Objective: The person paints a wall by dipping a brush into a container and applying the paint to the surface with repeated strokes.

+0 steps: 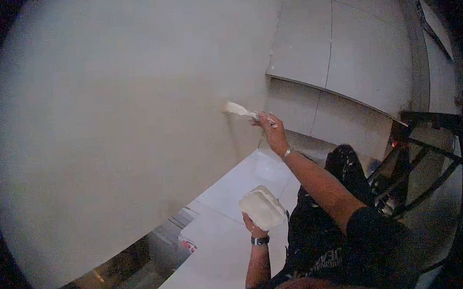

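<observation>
My right hand (270, 128) grips a paintbrush (239, 110) whose bristles and handle are coated in white paint. The bristle end points left, right at the surface of the pale wall (136, 123), and a shadow falls below it. Lower down, my left hand (254, 226) is wrapped round the near side of a whitish, paint-covered tub (263, 208). Some of its fingers are hidden under the tub. The tub is held in front of my body, below and apart from the brush.
White panels (224, 197) lie below the wall. At the right are a tiled ledge (313, 103) and a dark metal frame (425, 150). Dark gaps with stacked material (163, 247) show under the wall's lower edge. My knee (345, 162) is bent near the ledge.
</observation>
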`<action>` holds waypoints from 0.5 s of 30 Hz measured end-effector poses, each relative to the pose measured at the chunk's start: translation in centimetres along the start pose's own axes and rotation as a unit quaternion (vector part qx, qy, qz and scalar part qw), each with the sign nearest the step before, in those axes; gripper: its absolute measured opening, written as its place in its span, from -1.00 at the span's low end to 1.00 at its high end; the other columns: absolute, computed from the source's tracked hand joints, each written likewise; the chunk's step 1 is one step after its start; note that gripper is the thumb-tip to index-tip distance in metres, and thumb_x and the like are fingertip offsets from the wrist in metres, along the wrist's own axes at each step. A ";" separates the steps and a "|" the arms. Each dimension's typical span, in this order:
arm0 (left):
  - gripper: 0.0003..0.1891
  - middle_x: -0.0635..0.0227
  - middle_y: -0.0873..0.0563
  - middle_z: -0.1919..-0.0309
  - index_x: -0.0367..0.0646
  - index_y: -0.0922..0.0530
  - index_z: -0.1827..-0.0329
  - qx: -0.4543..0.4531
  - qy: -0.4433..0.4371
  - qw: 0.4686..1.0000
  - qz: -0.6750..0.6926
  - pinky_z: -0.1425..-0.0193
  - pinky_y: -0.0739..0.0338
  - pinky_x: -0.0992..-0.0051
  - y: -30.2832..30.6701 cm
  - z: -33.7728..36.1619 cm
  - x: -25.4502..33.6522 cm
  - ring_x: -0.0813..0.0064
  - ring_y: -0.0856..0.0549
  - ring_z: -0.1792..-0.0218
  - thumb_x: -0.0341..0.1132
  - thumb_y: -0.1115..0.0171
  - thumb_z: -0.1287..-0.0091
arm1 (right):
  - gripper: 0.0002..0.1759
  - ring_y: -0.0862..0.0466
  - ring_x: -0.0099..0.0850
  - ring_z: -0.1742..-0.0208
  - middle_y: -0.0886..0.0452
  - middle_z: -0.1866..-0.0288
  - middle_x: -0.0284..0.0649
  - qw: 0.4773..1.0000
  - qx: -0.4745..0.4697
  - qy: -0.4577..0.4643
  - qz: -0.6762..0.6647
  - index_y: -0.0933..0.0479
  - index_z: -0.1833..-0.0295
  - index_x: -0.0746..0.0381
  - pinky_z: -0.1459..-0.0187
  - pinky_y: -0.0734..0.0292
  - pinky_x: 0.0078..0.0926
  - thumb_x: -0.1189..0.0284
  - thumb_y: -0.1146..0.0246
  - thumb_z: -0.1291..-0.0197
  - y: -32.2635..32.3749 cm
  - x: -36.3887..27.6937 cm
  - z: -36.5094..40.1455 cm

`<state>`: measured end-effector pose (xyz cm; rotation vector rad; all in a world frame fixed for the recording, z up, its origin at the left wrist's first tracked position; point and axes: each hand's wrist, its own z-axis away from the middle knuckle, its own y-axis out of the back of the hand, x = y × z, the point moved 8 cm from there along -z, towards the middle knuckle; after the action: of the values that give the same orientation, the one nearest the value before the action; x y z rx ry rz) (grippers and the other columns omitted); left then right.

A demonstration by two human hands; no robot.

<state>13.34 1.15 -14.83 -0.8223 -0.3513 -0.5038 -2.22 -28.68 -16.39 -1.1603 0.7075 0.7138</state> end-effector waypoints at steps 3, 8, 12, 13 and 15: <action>-0.21 0.16 -0.30 -0.38 -0.04 -0.14 -0.45 -0.015 0.003 1.000 0.012 -0.34 -0.29 -0.02 0.3 -0.3 -0.2 0.08 -0.35 -0.33 0.28 0.06 -0.29 | -0.69 -0.66 -0.47 0.19 -0.68 0.25 -0.19 0.996 0.031 -0.001 0.080 -0.56 0.06 0.39 0.06 -0.55 -0.50 0.33 -0.13 -0.35 4.3 6.3 -3.5; -0.22 0.14 -0.31 -0.37 -0.06 -0.13 -0.46 0.087 -0.044 0.993 -0.063 -0.34 -0.30 -0.01 1.3 0.7 0.2 0.08 -0.37 -0.32 0.26 0.07 -0.30 | -0.67 -0.63 -0.51 0.34 -0.69 0.35 -0.25 0.978 0.123 0.009 0.168 -0.63 0.25 0.33 0.22 -0.49 -0.55 0.24 -0.22 -0.28 15.0 14.6 -6.0; -0.26 0.13 -0.32 -0.36 -0.08 -0.13 -0.45 -0.044 -0.013 0.998 0.031 -0.35 -0.29 0.01 -3.1 0.6 0.4 0.08 -0.38 -0.31 0.22 0.11 -0.34 | -0.64 -0.63 -0.51 0.37 -0.67 0.38 -0.27 0.966 0.098 0.031 0.238 -0.64 0.25 0.32 0.22 -0.51 -0.55 0.20 -0.20 -0.30 18.1 4.9 -2.1; -0.27 0.13 -0.32 -0.36 -0.09 -0.13 -0.45 -0.077 -0.013 0.997 0.026 -0.35 -0.29 0.02 -5.4 0.7 0.8 0.08 -0.38 -0.32 0.20 0.13 -0.35 | -0.63 -0.63 -0.52 0.37 -0.67 0.39 -0.26 0.975 0.104 0.034 0.194 -0.64 0.25 0.31 0.21 -0.51 -0.55 0.19 -0.19 -0.31 18.7 2.1 -1.1; -0.29 0.13 -0.33 -0.36 -0.09 -0.14 -0.45 -0.037 -0.054 0.997 -0.028 -0.35 -0.30 0.04 -6.6 0.7 1.9 0.09 -0.38 -0.31 0.19 0.15 -0.37 | -0.58 -0.64 -0.51 0.34 -0.68 0.38 -0.25 0.973 0.078 0.042 0.214 -0.65 0.21 0.31 0.14 -0.51 -0.55 0.15 -0.12 -0.35 20.9 -3.9 0.4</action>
<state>11.14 -2.63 -9.45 -0.9160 -0.4575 -0.5286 -21.24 -23.79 -24.65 -0.9041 1.0858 0.9530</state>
